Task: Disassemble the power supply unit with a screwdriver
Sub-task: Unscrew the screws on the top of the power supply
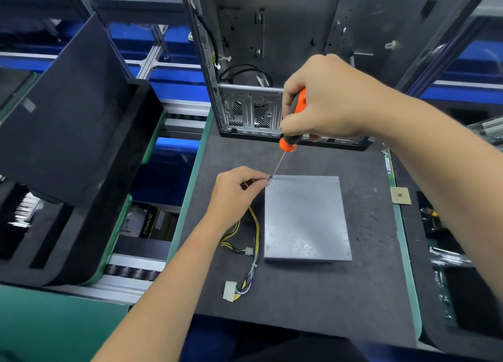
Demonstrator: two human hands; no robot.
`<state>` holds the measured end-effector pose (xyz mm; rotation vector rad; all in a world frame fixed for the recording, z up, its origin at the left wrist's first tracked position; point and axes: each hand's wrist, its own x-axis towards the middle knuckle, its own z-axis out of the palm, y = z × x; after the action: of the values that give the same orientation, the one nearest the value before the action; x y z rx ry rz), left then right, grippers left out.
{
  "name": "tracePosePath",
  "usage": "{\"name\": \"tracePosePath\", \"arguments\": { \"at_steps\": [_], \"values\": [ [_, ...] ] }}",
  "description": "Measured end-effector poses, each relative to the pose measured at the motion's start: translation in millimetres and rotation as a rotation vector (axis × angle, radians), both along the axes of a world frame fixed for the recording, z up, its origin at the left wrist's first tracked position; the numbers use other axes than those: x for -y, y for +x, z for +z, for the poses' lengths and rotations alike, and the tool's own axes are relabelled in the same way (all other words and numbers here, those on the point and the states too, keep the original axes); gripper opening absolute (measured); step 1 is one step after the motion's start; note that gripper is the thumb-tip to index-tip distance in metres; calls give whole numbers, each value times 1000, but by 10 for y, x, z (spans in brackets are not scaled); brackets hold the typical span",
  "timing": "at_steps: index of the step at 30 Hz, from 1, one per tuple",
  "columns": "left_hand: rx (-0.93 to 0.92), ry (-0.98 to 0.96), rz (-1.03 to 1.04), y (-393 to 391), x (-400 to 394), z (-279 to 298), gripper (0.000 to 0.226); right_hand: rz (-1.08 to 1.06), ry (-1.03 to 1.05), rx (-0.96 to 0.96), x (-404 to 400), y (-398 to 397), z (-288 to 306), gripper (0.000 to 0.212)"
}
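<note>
Head view | we're gripping the screwdriver (292,122) in our right hand (326,97) | left hand (236,190) pinching at the corner screw (270,177) of the power supply (306,220) | keeping the tip seated, pushing straight down so it's not slipping

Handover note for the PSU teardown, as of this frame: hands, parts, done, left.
Right hand grips the orange-and-black screwdriver, tip at the far-left corner screw of the flat grey metal power supply unit.
Left hand pinches at that same corner, steadying the tip.
Unit lies on the dark mat, its yellow-and-black cable bundle trailing left.
Done: nothing visibly removed; cover on.
Left: this screw, remaining corner screws, lift cover.
</note>
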<state>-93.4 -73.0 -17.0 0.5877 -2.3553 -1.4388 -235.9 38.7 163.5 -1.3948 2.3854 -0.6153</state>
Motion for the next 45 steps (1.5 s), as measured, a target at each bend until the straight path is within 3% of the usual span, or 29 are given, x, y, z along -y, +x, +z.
{"name": "tracePosePath", "arguments": {
  "at_steps": [11, 16, 25, 27, 30, 32, 36, 41, 45],
  "values": [
    [-1, -47, -48, -28, 54, -26, 12, 14, 9, 4, 26, 7, -4, 5],
    [-18, -93, -60, -31, 41, -49, 9, 107, 53, -111, 152, 95, 16, 8],
    [6, -200, -115, -68, 85, 6, 6, 325, 424, -25, 445, 156, 268, 16],
    [19, -212, -135, -71, 101, 13, 7, 325, 422, -28, 472, 239, 246, 6],
    [23, -219, -137, -63, 114, 17, 8, 185, 363, -26, 480, 274, 214, 36],
    [40, -200, -128, -58, 116, 25, 9, 93, 388, -61, 463, 256, 226, 46],
    [77, -62, -98, -27, 123, 33, 11, 184, 468, -115, 419, 260, 252, 37],
    [93, 39, -79, -11, 116, 52, 11, 392, 510, -317, 409, 292, 325, 9],
    [103, 44, -85, -14, 116, 63, 11, 474, 480, -392, 371, 246, 399, 21]
  ]
}}
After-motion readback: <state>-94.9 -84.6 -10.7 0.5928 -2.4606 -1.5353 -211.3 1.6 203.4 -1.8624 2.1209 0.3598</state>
